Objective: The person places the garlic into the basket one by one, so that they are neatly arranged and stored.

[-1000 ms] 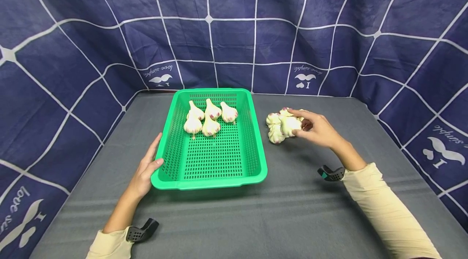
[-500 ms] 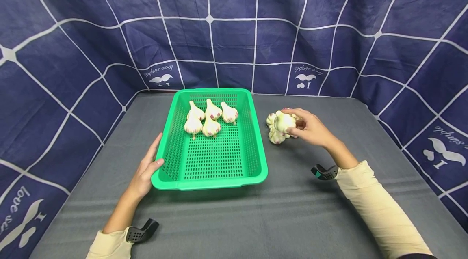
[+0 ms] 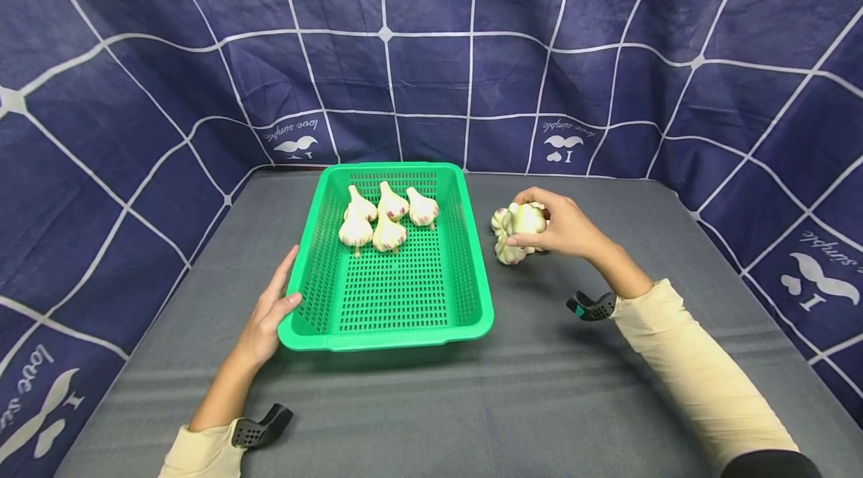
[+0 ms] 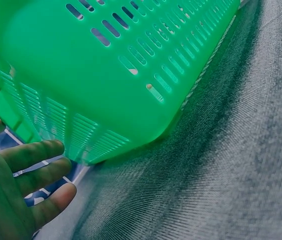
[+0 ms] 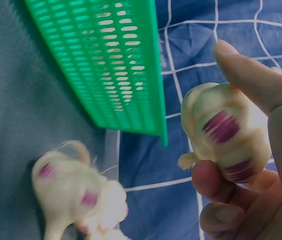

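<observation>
My right hand (image 3: pixel 566 227) grips a white garlic bulb (image 3: pixel 528 218) between thumb and fingers, just over a small heap of garlic bulbs (image 3: pixel 510 249). In the right wrist view the gripped garlic bulb (image 5: pixel 225 132) shows purple streaks and is apart from the heap below it. My left hand (image 3: pixel 266 317) lies along the left side of a green plastic basket (image 3: pixel 384 339), its thumb at the rim and its fingers straight. The left wrist view shows the left hand's fingers (image 4: pixel 46 175) extended beside the basket's slotted wall (image 4: pixel 96 90). Several garlic bulbs (image 3: pixel 389 236) sit in the back of the basket.
A grey cloth (image 3: pixel 431 410) covers the table under basket and heap. Behind and at both sides hangs a navy curtain (image 3: pixel 431 73) with white grid lines. The basket's right wall (image 3: pixel 475 261) stands between the heap and the basket's inside.
My right hand has shifted a little to the left with the garlic bulb, and its fingers have moved around the bulb. The left hand and the basket have stayed put.
</observation>
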Motion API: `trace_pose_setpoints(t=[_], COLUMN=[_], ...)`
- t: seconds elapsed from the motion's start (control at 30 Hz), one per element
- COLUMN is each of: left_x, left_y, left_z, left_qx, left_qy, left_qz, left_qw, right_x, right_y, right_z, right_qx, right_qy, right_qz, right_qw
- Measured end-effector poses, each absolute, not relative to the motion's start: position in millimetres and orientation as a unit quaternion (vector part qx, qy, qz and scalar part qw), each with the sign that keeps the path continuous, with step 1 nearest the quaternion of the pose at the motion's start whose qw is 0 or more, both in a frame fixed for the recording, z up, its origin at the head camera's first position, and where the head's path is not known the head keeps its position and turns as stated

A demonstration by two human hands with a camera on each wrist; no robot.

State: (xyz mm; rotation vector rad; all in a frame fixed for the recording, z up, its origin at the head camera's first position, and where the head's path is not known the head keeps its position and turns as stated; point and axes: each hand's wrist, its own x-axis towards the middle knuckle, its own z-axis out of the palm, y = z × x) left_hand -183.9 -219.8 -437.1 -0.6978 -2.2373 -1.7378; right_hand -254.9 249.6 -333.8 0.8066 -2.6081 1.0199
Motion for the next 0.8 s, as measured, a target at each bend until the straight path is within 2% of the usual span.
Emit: trace_pose_setpoints(t=[0.13,0.37,0.67,0.8], left_x=[-184.0,-183.5,-184.0,-184.1], left_y=[-220.7,-220.9,-221.1,-221.2], left_z=[-437.1,-437.5,-437.8,-437.6], left_qx=[-0.236,-0.233,-0.234,-0.235], left_qy=[-0.763,-0.769,-0.765,-0.767], left_qz=[-0.591,-0.585,-0.589,-0.588], left_qw=[0.113,0.108,0.109,0.109], right_x=[-257.5,-261.6,-269.8,-273.4], right_y=[240.8,222.4,205.2,196.5], right_z=[-324.0,-316.6,-308.8,-307.0], right_qx=[0.273,0.275,0.300,0.302], right_qy=[-0.891,-0.884,-0.877,-0.868], right_qz=[0.344,0.371,0.367,0.388], right_qw=[0.114,0.077,0.083,0.068])
